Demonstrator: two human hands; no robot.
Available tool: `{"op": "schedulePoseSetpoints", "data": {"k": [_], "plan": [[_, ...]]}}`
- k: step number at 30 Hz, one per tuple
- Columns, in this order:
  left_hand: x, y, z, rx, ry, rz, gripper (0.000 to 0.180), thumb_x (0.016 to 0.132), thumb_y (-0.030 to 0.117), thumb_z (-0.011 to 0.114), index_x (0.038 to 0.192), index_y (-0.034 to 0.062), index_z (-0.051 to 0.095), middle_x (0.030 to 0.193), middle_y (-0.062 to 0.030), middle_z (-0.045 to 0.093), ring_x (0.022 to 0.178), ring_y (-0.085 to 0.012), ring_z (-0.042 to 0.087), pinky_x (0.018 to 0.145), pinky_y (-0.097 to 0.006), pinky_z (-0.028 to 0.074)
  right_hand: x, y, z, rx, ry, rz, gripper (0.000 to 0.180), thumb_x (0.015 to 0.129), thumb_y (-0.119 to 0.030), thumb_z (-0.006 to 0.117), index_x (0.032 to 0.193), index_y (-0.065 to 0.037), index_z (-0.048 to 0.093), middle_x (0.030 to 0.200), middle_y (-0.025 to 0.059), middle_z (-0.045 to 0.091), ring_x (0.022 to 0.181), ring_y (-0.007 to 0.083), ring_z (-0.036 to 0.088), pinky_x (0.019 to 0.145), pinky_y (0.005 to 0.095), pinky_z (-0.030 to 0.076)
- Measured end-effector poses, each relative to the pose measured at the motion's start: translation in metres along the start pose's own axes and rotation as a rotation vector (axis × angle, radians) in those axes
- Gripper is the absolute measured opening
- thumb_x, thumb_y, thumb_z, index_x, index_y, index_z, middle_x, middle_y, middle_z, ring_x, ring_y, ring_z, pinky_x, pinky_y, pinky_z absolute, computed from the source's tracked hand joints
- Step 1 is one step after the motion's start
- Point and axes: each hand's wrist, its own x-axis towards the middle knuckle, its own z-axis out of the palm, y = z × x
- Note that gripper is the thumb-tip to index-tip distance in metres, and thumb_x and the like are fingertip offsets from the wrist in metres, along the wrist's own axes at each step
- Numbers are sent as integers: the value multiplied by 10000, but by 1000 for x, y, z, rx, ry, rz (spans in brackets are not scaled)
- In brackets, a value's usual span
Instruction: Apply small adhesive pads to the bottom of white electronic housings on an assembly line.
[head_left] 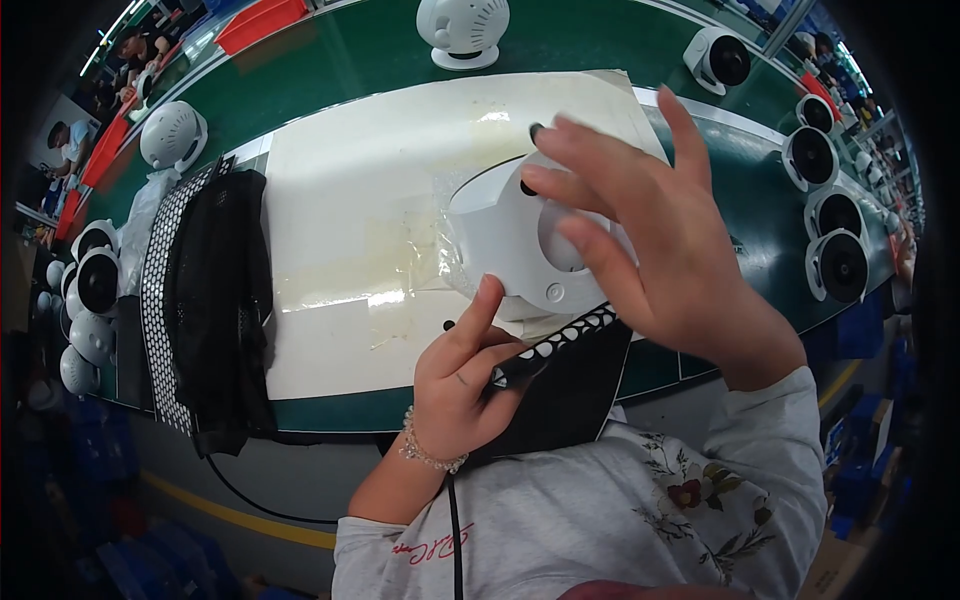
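Observation:
A white rounded appliance, like the fans around it, lies tipped over on the pale sheet with its round hollow base facing up. My left hand is closed on the dotted edge of a black cloth. One raised digit of that hand touches or nearly touches the base's near rim. Above the base is my right hand, its fingers spread apart. Small black spots show by its fingertips; I cannot make out what they are. Part of the base is hidden behind the right hand.
The pale sheet covers the middle of the green table. Black mesh material is piled at left. White fans stand behind, at far right and at far left. A red tray sits beyond. People work in the background.

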Motion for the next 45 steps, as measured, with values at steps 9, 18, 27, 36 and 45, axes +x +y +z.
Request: {"op": "schedulePoseSetpoints", "data": {"k": [9,18,27,36,45], "plan": [[-1,2,0,-8,-40,-59,218,602,-67,679,779,-9,567,1325,-251,329,748,-185,616,669,-265,494,-34,-6,18,294,90,218,70,752,-111,636,795,-59,617,1395,171,251,1327,365,70,1028,436,173],[2,4,1,-10,-5,-27,255,602,-77,677,796,-11,525,1311,-265,341,786,-191,615,692,-275,491,-38,-12,21,316,49,261,67,757,-112,624,803,-64,632,1376,178,291,1326,351,99,1013,408,200],[3,3,2,-33,22,-40,264,606,-73,677,810,-11,521,1303,-272,350,759,-184,607,683,-270,488,-53,-16,23,-349,114,4,231,817,-308,551,917,-134,666,1306,174,396,1283,351,226,1023,447,83],[0,1,4,-48,57,19,266,584,-66,675,809,-6,547,1267,-226,423,746,-207,603,658,-278,491,-71,-19,18,-175,165,121,257,764,-316,623,948,-139,645,1248,99,454,1245,355,280,984,460,202],[-2,1,5,0,28,46,280,560,-59,687,807,8,571,1266,-210,432,778,-219,581,656,-285,481,-75,-14,15,96,74,106,82,699,-102,648,733,-96,573,1272,78,442,1262,296,272,959,418,227]]}}
